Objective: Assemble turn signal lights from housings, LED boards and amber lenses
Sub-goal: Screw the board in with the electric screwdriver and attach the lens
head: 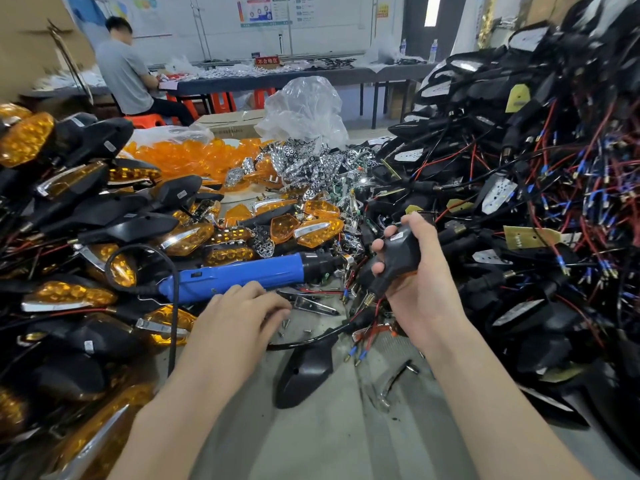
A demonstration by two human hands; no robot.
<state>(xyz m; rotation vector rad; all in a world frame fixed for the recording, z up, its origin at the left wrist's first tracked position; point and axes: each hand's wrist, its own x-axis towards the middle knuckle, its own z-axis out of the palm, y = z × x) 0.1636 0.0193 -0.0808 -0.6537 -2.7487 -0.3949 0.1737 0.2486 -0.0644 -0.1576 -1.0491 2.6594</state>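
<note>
Two hands in view, one held part.

- Right hand (420, 282): fingers (381, 244) and thumb clenched round one black plastic turn signal housing (403, 251), lifted clear of the grey bench (329, 438). The housing was matte and wedge-shaped, with a small pale label on the face nearest the fingertips. Its stem pointed down and to the left, and red and black wires ran out of the stem below the palm.
- Left hand (235, 317): palm down, fingers (273, 303) curled onto the bench. Cannot tell whether they pinched anything. A few small loose screws (284, 325) lay just beside the fingertips.
- One blue electric screwdriver (249, 275) lay on its side just beyond the left knuckles, its black nose toward the right fingers and its black cord looping off to the left.
- One second black housing (304, 372) lay on the bench between the two forearms, nearer the viewer than either set of fingers.
- Heaps, too many pieces to count:
  - finished lights with amber lenses (69, 188), left of the left fingers
  - loose amber lenses (194, 154) and chrome reflectors (301, 161), beyond both hands
  - black housings with red and blue wiring (536, 168), right of the right fingers
- One crumpled clear plastic bag (304, 109) stood behind the reflectors.
- Far back, one seated person in a grey shirt (124, 74) at another bench, and two water bottles (433, 50).
</note>
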